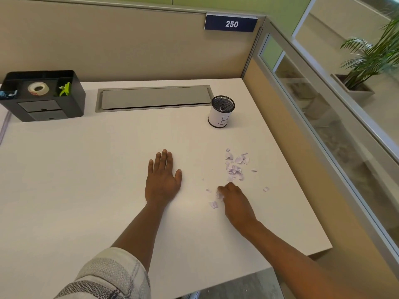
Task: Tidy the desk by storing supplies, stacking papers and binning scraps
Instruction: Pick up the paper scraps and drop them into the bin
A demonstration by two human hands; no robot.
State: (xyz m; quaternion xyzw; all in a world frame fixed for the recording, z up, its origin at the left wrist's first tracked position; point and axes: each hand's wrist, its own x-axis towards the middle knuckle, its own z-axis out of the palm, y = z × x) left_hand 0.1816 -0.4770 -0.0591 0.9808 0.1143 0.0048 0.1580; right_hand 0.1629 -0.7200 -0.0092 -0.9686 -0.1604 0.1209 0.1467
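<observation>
Torn pale paper scraps [235, 167] lie scattered on the right part of the white desk [86, 180]. My right hand [234, 199] sits at the near edge of the pile, fingers curled, pinching a few scraps [219, 194] against the desk. My left hand [163, 180] rests flat on the desk, fingers straight, to the left of the scraps. A black mesh cup [222, 111] with a white label marked "B" stands farther back on the right; some scraps show inside it.
A black desk organiser [43, 96] at the back left holds a roll of tape [38, 88], a green clip [65, 89] and blue clips. A grey cable flap [154, 98] lies along the back. Partition walls enclose the back and right sides.
</observation>
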